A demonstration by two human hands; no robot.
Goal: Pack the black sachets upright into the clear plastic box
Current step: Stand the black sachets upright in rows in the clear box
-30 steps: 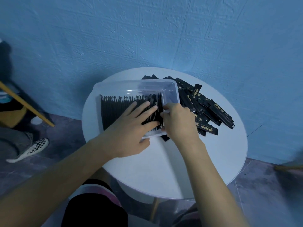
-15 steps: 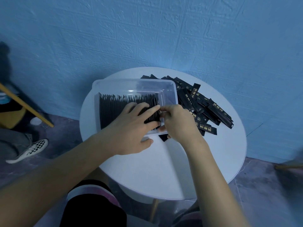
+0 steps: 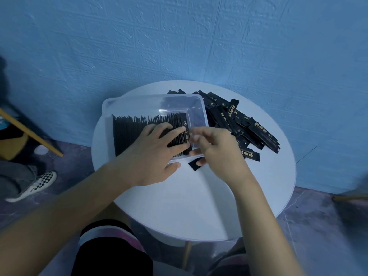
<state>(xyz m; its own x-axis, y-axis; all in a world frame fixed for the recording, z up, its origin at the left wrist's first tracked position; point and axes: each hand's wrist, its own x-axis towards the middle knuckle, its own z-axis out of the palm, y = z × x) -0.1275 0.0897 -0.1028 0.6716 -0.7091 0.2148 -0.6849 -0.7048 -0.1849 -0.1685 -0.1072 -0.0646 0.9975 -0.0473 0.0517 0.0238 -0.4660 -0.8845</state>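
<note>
Left hand (image 3: 151, 156) presses flat on the packed sachets (image 3: 129, 134) in the clear box (image 3: 139, 102) — right hand (image 3: 217, 148) grips a loose sachet (image 3: 194, 166).

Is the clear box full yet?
Not full. In the clear box, the row of upright sachets stops short of the right end.

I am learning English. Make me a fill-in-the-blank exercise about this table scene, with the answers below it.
1. The left hand lies flat on the packed sachets, which stand ____ in the clear plastic box.
2. The loose sachets lie piled on the table, to the ____ of the box.
3. The right hand grips one sachet, whose colour is ____.
4. The wall behind the table is ____.
Answers: upright; right; black; blue
</note>
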